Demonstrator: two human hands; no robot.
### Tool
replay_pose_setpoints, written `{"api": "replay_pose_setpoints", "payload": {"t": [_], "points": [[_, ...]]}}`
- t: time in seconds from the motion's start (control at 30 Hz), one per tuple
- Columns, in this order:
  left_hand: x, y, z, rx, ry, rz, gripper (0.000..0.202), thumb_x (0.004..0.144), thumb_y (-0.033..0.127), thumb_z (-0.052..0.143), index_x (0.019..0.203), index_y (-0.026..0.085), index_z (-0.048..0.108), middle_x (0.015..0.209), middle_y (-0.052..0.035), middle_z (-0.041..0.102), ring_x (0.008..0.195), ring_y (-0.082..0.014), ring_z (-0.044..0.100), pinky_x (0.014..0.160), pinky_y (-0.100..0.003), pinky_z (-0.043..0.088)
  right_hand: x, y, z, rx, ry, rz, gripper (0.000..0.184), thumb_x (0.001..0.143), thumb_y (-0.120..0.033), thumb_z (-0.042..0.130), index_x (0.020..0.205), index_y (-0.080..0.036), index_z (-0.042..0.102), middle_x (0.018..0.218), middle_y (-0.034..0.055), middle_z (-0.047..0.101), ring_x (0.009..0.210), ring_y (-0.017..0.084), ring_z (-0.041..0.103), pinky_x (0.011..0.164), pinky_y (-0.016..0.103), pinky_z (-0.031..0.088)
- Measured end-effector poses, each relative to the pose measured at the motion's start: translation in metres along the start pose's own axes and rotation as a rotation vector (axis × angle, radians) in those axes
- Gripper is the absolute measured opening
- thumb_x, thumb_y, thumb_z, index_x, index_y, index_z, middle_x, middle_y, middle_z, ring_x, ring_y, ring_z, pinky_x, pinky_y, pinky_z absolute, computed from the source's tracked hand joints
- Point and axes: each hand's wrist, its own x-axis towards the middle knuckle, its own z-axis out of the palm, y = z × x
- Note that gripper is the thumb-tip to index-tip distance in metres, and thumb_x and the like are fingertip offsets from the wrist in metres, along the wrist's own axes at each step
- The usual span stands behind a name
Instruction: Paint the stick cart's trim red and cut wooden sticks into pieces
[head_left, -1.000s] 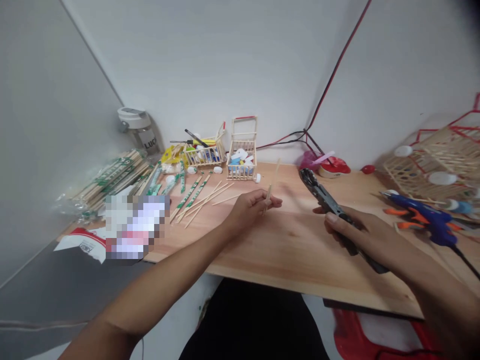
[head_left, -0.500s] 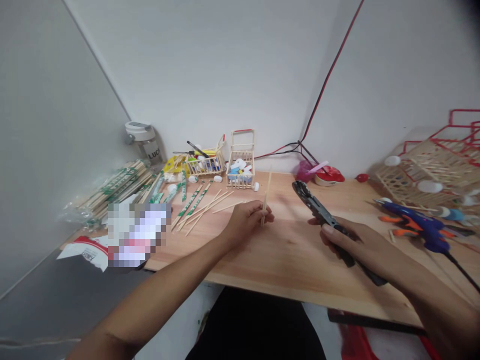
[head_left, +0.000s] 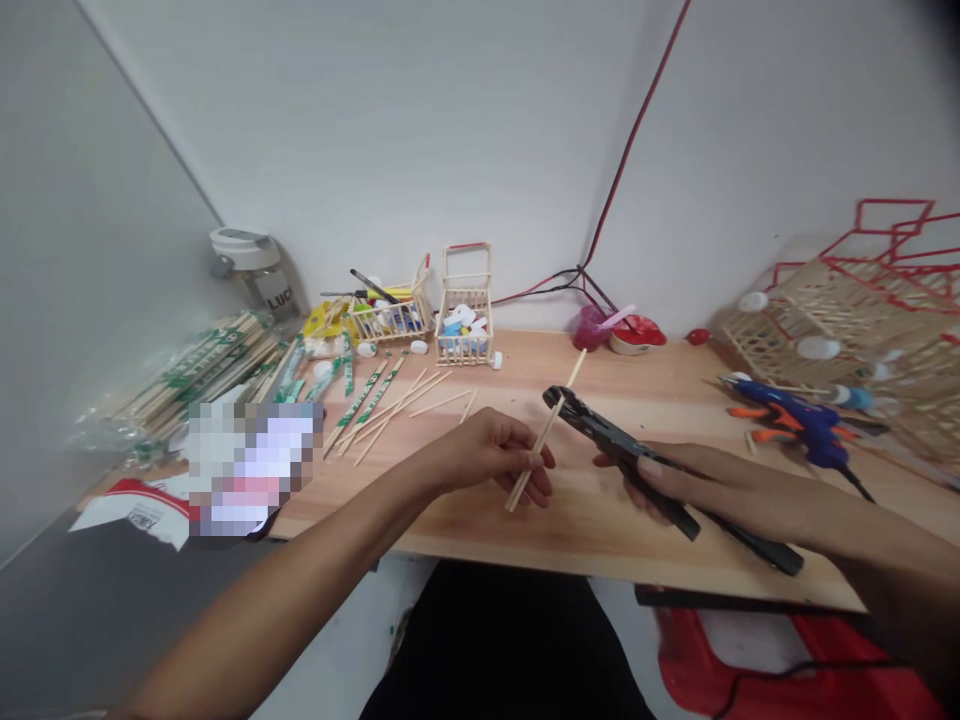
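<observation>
My left hand [head_left: 517, 458] is closed around wooden chopsticks [head_left: 546, 428] that slant up to the right; they look like a pair, one reaching higher. In my right hand [head_left: 667, 480] are black-handled pliers [head_left: 600, 428], their handles spread apart. The jaws of the pliers are at the chopsticks, above my left fingers; whether they bite on them I cannot tell. Left of my hand, loose chopsticks [head_left: 401, 410] lie on the wooden table [head_left: 480, 530], some in green-printed wrappers [head_left: 379, 400].
Two small stick-built carts [head_left: 465, 330] hold bits and caps at the back. Bundled chopsticks [head_left: 202, 365], a jar [head_left: 259, 270] and a blurred-out phone [head_left: 259, 475] are left. A blue glue gun [head_left: 795, 420] and larger stick carts [head_left: 847, 300] occupy the right. Red paint [head_left: 637, 335] sits behind.
The pliers have moved left and their jaws now meet the chopsticks. In my left hand the chopsticks have tilted from nearly upright to the right. The view has shifted slightly.
</observation>
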Motion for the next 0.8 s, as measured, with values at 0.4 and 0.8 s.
{"api": "replay_pose_setpoints", "payload": {"t": [0.4,0.8], "points": [[-0.006,0.007,0.010,0.181,0.056,-0.070,0.014,0.080,0.016,0.052,0.085,0.008,0.062,0.075,-0.0114,0.071,0.067,-0.0177,0.070,0.060,-0.026,0.054,-0.003,-0.013,0.001,-0.009,-0.170,0.046,0.048,0.088,-0.061,0.044,0.088,-0.017,0.065,0.077,0.0055,0.060,0.066,0.016,0.055,0.055,0.027,0.046],[-0.012,0.009,0.020,0.627,0.223,-0.029,0.018,0.079,0.014,0.046,0.065,0.013,0.058,0.066,-0.0054,0.070,0.061,-0.0150,0.067,0.064,-0.026,0.052,0.000,-0.010,0.011,-0.088,-0.112,0.104,0.045,0.085,-0.058,0.051,0.096,-0.016,0.066,0.076,0.0046,0.060,0.066,0.016,0.055,0.053,0.025,0.044]]}}
